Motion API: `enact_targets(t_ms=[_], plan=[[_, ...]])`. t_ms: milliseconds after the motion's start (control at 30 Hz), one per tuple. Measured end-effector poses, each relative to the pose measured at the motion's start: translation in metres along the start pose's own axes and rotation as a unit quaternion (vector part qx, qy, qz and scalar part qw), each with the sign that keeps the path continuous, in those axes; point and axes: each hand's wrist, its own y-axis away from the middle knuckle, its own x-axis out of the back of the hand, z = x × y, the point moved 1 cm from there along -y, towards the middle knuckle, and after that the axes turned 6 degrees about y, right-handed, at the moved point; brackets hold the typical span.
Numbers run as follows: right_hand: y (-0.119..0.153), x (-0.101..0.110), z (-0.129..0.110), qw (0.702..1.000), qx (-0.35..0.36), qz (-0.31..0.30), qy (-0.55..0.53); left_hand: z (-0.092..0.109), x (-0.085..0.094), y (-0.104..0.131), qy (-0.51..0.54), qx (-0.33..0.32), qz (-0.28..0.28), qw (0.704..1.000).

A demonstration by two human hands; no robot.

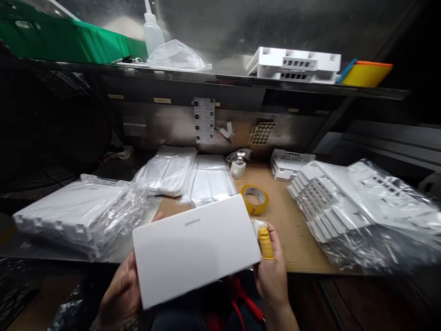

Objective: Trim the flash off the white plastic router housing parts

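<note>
A flat white plastic cover [196, 253] with small grey lettering near its upper edge is tilted in front of me, above the bench's front edge. My left hand [122, 285] grips its left end, fingers partly hidden behind it. At the right end, my right hand [274, 266] is closed around the edge. A yellow finger cot [265, 242] covers a digit of that hand. A small white piece [259, 224], perhaps cloth, shows by its fingertips; I cannot tell its kind. Just beyond the cover lies a roll of yellow tape [255, 199].
Bagged white housings stand left [69, 207] and right [358, 202]. Clear plastic bags [212, 179] and a pump bottle [238, 165] sit behind the cover. Overhead, a shelf [223, 79] holds a green bin [69, 41], a squeeze bottle [153, 34] and white housings [298, 64]. Red-handled pliers [250, 303] are below.
</note>
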Motion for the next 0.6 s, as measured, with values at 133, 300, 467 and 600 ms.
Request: enact_targets(t_ms=[133, 300, 467, 600], plan=[[-0.005, 0.014, -0.002, 0.993, 0.102, -0.042, 0.037, 0.017, -0.01, -0.007, -0.102, 0.034, 0.062, 0.992], [-0.011, 0.027, -0.02, 0.998, 0.05, -0.025, -0.032, 0.022, -0.023, 0.007, -0.295, -0.202, -0.01, 0.934], [-0.011, 0.029, -0.028, 0.984, -0.101, -0.09, -0.118, 0.027, -0.038, 0.005, -0.33, -0.293, -0.22, 0.87], [-0.009, 0.028, -0.027, 0.974, -0.15, -0.077, -0.15, 0.027, -0.042, -0.005, -0.312, -0.317, -0.323, 0.836]])
